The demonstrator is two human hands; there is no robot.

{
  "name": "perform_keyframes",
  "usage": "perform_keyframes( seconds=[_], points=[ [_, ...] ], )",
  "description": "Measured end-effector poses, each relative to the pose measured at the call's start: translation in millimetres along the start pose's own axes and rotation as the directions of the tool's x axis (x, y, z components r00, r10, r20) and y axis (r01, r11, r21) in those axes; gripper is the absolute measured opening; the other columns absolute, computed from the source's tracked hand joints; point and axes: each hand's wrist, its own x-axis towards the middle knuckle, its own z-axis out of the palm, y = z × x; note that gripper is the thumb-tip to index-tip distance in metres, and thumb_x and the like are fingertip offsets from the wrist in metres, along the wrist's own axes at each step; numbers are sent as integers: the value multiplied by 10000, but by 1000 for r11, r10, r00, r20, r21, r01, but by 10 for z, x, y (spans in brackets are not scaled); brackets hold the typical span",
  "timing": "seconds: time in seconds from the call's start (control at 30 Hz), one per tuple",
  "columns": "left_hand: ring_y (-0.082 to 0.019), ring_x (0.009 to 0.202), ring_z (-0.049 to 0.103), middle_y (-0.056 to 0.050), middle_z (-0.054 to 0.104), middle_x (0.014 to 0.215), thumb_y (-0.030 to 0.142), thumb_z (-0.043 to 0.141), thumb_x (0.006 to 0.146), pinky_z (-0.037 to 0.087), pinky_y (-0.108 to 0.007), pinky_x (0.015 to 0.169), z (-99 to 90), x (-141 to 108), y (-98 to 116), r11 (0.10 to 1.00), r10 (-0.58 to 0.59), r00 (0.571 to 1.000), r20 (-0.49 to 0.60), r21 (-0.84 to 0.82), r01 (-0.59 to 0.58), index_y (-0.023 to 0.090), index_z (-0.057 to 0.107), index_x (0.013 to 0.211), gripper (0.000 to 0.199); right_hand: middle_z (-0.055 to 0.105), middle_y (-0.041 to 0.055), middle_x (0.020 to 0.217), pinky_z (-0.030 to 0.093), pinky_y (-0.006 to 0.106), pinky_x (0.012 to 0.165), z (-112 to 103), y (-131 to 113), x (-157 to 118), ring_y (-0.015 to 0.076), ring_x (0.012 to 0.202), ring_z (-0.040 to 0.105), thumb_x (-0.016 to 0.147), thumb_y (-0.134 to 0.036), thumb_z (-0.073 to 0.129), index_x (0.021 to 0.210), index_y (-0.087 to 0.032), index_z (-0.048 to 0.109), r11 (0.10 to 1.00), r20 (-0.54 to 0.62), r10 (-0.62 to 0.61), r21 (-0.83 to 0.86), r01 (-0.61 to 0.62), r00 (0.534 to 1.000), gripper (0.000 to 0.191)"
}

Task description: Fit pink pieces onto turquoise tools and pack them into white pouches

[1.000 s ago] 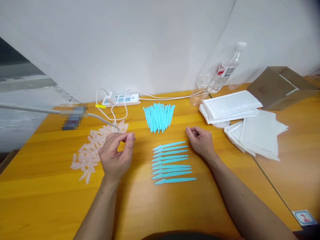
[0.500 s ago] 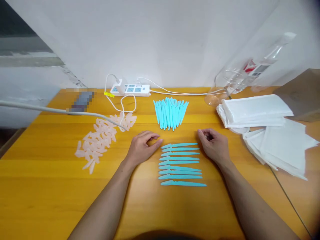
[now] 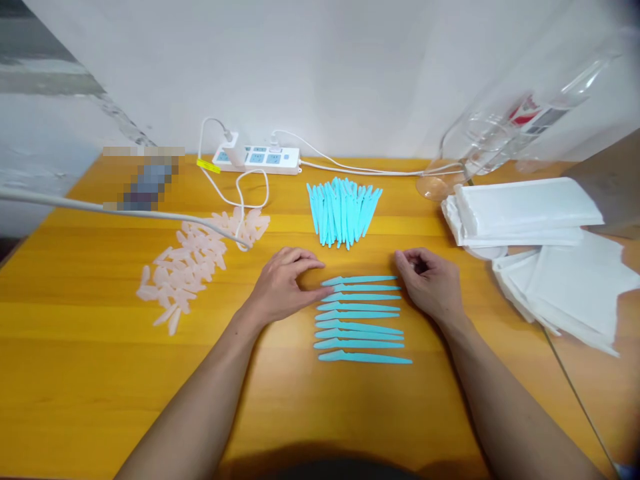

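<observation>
Several slim light-blue sticks point(image 3: 370, 333) lie crosswise in a column on the wooden table, one above another. Behind them is a dense bunch of more blue sticks point(image 3: 343, 213), pointing away from me. My left hand point(image 3: 287, 283) is at the left ends of the upper sticks, thumb and fingers apart, the thumb tip over one stick's end. At the right ends, my right hand point(image 3: 429, 280) rests on its side with fingers curled; whether anything is inside them is hidden. Many pale pink pieces point(image 3: 187, 263) are scattered left of my left hand.
A white power strip point(image 3: 257, 159) with cables stands by the wall. One thick cable crosses at left, near a blurred dark object point(image 3: 150, 183). At right are white packets point(image 3: 530, 207), a clear bottle point(image 3: 545, 117) and a brown box point(image 3: 610, 180).
My left hand has opened wider, its thumb now reaching over the upper sticks' left ends. My right hand has hardly moved. The view has shifted slightly.
</observation>
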Motion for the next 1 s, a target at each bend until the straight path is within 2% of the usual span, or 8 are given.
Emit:
perform_keyframes(
  seconds=[0.27,0.67,0.83,1.0],
  points=[
    [-253,1072,599,-50,676,1139,472,807,763,483,-417,948,-13,-16,0,1000,-1,999,48,9,1,277,726,1143,435,570,-18,579,393,248,533,16,19,-6,118,505,514,897,-456,620,751,-178,684,1000,3,1,-7,-1,1000,320],
    [-248,1099,579,-57,661,1155,492,761,807,464,-402,967,-18,-10,7,1000,0,998,65,17,-1,267,715,1169,428,575,-20,568,392,246,530,5,1,-1,115,495,521,893,-457,620,744,-177,696,999,14,10,-41,-9,1000,326],
    [-266,1189,539,-57,610,1272,581,796,723,418,-423,1039,-118,-6,55,1000,-10,981,192,6,9,294,648,1295,657,572,-28,561,396,243,540,5,1,-1,116,501,528,887,-451,629,743,-181,695,998,18,0,-59,1,1000,314],
    [-295,1288,468,-46,525,1417,592,833,656,357,-453,1097,-200,-1,84,1000,2,951,308,11,-6,361,523,1426,863,574,-29,564,402,245,552,-9,-19,-4,116,506,534,888,-445,629,746,-180,690,999,21,0,-55,2,1000,307]
  ],
)
